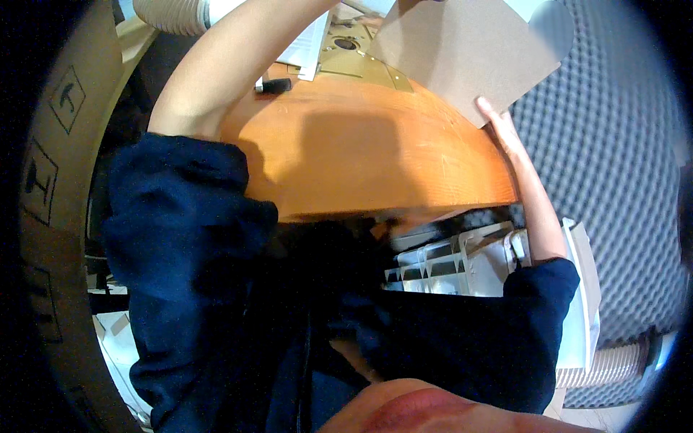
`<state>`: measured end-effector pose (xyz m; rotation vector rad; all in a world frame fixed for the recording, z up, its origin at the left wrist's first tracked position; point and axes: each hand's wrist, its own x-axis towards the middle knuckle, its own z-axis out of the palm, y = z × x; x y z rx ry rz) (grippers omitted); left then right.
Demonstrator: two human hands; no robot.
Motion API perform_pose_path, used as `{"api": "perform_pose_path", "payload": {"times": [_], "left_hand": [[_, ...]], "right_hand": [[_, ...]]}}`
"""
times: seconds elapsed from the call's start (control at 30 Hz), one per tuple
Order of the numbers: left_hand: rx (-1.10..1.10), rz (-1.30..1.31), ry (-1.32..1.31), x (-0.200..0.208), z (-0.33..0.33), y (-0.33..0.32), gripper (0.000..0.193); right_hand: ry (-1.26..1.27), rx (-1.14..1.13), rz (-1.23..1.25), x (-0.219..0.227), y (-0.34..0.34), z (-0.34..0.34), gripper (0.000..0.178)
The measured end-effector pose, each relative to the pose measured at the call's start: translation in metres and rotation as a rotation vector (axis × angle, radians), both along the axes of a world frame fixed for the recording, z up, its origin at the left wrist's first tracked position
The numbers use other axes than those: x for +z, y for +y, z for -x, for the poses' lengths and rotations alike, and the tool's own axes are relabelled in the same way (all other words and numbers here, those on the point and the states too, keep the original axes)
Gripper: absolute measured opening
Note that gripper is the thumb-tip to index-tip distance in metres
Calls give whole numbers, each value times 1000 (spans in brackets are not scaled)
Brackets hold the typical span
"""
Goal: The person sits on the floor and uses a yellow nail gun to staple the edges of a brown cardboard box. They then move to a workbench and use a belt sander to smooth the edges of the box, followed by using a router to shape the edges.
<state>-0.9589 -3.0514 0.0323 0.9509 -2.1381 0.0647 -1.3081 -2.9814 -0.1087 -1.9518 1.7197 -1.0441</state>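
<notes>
A flat tan sheet, like cardboard or fibreboard [469, 54], is held up at a tilt over the far right part of the table. My right hand [498, 123] grips its lower corner, with the thumb lying on the near face. From the left, my left forearm reaches up and out past the top edge, so that hand is out of sight. Beneath the sheet's left side lies a gold-brown flat piece [372, 66] with a round dark hole. White papers [303, 49] lie beside it. Closer to my left forearm is a small black object [274, 86] with a pale end.
The orange wooden table [339, 159] has a curved-looking near edge. Bumpy grey foam [606, 180] lines the right side. Below the table stands a pale compartment box [440, 267]. A marked cardboard wall [50, 180] rises at left; a ribbed hose [173, 14] runs at upper left.
</notes>
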Motion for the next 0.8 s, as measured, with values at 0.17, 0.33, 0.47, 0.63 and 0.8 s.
{"api": "perform_pose_path", "payload": {"times": [0.17, 0.33, 0.47, 0.63, 0.8], "left_hand": [[41, -50, -52, 6, 4, -7, 80], [41, -243, -23, 10, -1, -10, 83], [73, -240, -31, 8, -1, -6, 85], [132, -197, -70, 11, -7, -8, 86], [85, -213, -24, 9, -7, -16, 86]], "right_hand": [[124, -28, 29, -8, -32, 21, 84], [170, -73, 297, -14, -39, 4, 80], [128, -65, 187, -4, -33, -9, 81], [99, -113, 79, -3, -33, -18, 84], [123, -37, 195, -13, -52, 1, 90]]}}
